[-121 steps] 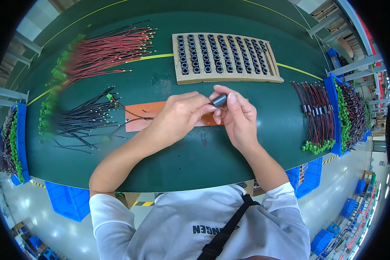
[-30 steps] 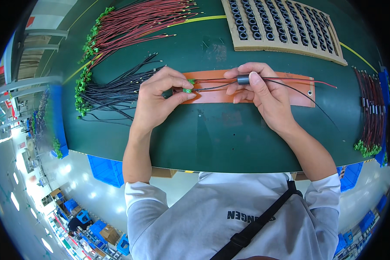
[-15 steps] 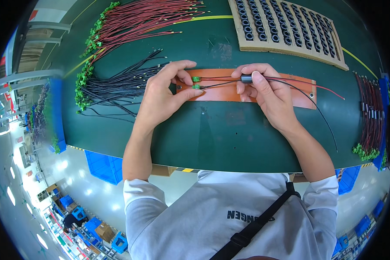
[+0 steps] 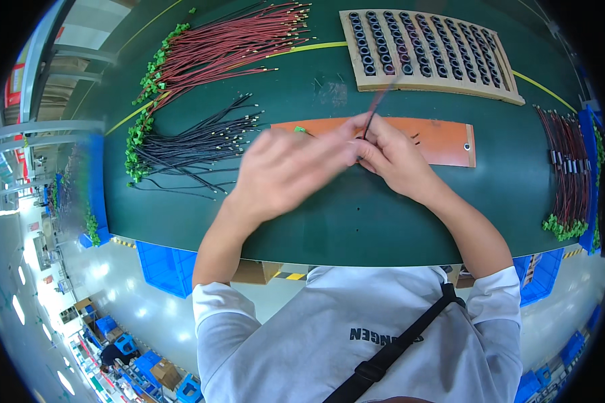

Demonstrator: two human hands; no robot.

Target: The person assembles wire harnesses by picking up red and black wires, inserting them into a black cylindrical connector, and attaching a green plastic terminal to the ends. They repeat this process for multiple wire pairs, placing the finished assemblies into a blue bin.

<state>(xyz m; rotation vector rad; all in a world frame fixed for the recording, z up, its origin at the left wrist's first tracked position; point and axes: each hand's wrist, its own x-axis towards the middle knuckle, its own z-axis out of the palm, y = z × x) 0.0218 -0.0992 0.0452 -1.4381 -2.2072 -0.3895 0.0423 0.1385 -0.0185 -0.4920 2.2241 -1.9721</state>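
Over the orange strip [image 4: 444, 142] on the green table, my two hands meet. My right hand [image 4: 393, 158] is closed in a pinch on a pair of thin cables [image 4: 375, 107], whose upper ends are smeared and point away from me. The black ring core seen on these cables earlier is mostly hidden by the fingers. My left hand [image 4: 282, 171] is blurred, its fingers reaching to the right hand's fingertips; what they touch cannot be made out. Past the left hand's knuckles a small green connector [image 4: 300, 129] shows at the strip's far edge.
At the far left lie a bundle of red cables [image 4: 228, 43] and one of black cables [image 4: 195, 144], with green connectors. A tray [image 4: 444, 84] of black ring cores stands at the back right. Finished-looking cables with cores [image 4: 568, 168] lie at the right edge by a blue bin [image 4: 588, 181].
My left hand has left the green connectors and moved right to my right hand. The cable ends, earlier trailing right, now swing upward and away. My view has shifted slightly.
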